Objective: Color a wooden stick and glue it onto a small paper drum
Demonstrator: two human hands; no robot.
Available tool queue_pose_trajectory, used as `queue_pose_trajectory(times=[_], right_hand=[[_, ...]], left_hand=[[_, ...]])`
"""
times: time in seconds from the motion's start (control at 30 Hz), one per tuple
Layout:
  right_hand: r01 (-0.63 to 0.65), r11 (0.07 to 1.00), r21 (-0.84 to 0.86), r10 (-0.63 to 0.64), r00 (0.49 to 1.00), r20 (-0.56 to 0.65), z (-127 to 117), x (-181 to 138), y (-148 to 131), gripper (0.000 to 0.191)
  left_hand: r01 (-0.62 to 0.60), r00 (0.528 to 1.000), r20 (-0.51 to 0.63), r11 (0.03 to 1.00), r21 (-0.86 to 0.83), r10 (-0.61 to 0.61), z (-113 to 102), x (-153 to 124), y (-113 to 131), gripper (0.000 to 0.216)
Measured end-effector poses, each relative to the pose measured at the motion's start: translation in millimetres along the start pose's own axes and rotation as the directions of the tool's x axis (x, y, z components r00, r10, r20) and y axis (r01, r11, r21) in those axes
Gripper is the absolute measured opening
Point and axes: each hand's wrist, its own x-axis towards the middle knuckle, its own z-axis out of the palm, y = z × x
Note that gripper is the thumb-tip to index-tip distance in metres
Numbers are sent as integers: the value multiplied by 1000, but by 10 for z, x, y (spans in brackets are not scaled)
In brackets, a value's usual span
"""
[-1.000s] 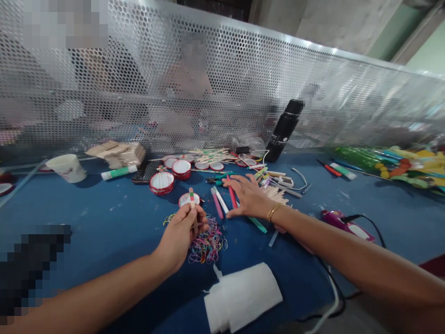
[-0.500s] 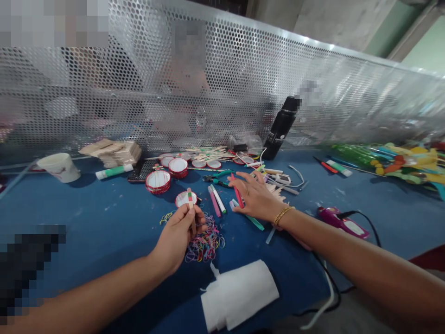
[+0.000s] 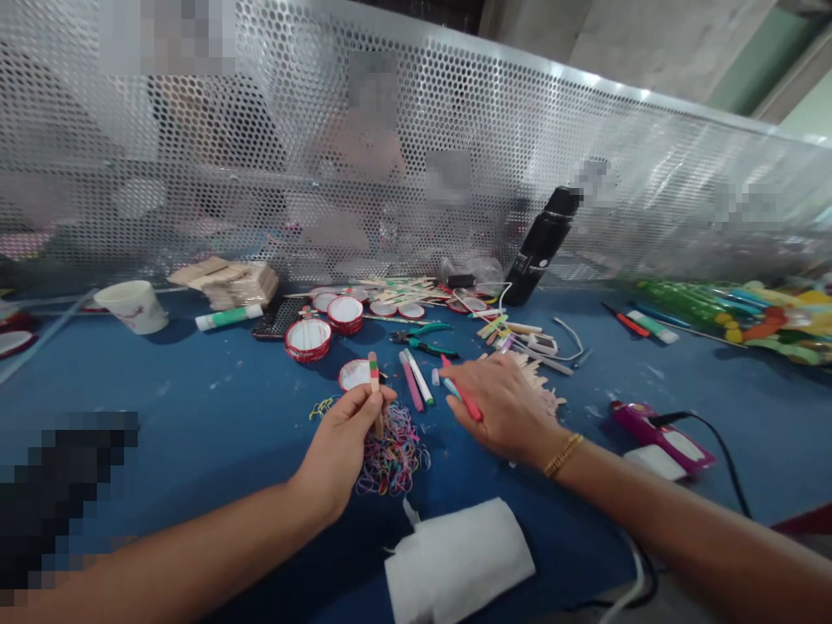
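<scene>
My left hand [image 3: 344, 438] pinches a wooden craft stick [image 3: 375, 381] painted with green and red bands and holds it upright over a heap of coloured rubber bands [image 3: 392, 451]. My right hand [image 3: 503, 403] is closed on a red marker [image 3: 463, 396], with a teal marker [image 3: 450, 386] lying under its fingers. Two more markers, pink and white [image 3: 416, 380], lie just left of that hand. Beyond the stick a small white disc with a red rim [image 3: 354, 373] rests on the blue table [image 3: 195, 407].
Red-rimmed lids [image 3: 308, 338], pliers [image 3: 419, 338], loose sticks [image 3: 390, 290], a stick stack [image 3: 227, 282], a glue stick [image 3: 229, 317], a paper cup [image 3: 135, 306] and a black bottle [image 3: 542, 245] stand before a perforated metal screen [image 3: 455, 156]. Folded tissue [image 3: 458, 563] lies near me; a purple glue gun [image 3: 653, 429] lies right.
My right hand went from lying spread over the markers to closing on the red one and drawing back toward me. The left hand kept the stick upright and barely moved.
</scene>
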Motion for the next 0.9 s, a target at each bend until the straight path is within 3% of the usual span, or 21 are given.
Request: queue_pose_trajectory(times=[0.17,0.37,0.67,0.9], right_hand=[[2,1000,-24,-2,1000,5,135,-195,-185,17],[-16,997,-80,20,999,47,268,-159,-156,5],[0,991,-135,8,998,55,361,-115,-83,8],[-26,982,-185,60,981,183,367,14,-60,21]], left_hand=[[-27,1000,-10,999,21,28,8,-24,18,20],[-29,999,-14,996,82,30,-12,-29,-13,24],[-56,998,39,994,95,53,-21,-26,-47,25],[-22,999,28,995,97,19,-23,-29,-44,30]])
